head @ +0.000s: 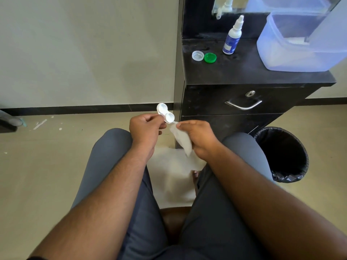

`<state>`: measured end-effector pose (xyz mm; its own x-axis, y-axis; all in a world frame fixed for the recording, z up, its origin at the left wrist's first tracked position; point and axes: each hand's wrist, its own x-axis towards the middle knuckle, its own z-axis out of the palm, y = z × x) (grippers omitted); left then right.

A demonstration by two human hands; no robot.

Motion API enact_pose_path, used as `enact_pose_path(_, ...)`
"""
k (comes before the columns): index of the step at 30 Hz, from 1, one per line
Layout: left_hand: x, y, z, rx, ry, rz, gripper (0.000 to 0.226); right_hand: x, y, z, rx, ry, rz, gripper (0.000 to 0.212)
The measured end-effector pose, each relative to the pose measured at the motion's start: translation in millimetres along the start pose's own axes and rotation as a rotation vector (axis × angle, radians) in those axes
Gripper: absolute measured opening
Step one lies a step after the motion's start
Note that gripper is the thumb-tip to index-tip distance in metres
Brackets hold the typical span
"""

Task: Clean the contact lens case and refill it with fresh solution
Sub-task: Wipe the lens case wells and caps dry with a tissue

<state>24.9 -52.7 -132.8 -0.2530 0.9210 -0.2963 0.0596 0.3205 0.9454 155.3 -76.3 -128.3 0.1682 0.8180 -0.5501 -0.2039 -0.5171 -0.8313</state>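
The left hand [145,128] has its grip pinched on the contact lens case [165,112], holding it above the knees with both open wells facing up. Just right of it, the right hand [199,138] has its grip closed on a white tissue [181,138], whose tip touches the case's nearer well. Farther right, on the black worktop [253,72], lie a clear cap [198,55] and green cap [210,57] side by side, then the upright solution bottle [232,37], then a translucent container [300,44]. A lined bin [281,154] stands on the floor.

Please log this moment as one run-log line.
left hand: holds lens case | right hand: holds tissue | caps off, on cabinet
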Motion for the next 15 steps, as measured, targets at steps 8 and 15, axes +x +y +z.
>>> enact_pose_path(8,4,6,-6,0.074,-0.083,-0.141,0.013,9,3,-9,-0.665,0.026,-0.569,0.013)
enact_pose_path(15,-4,1,1,0.131,-0.1,-0.157,0.016,11,14,4,-0.867,0.059,-0.691,0.017)
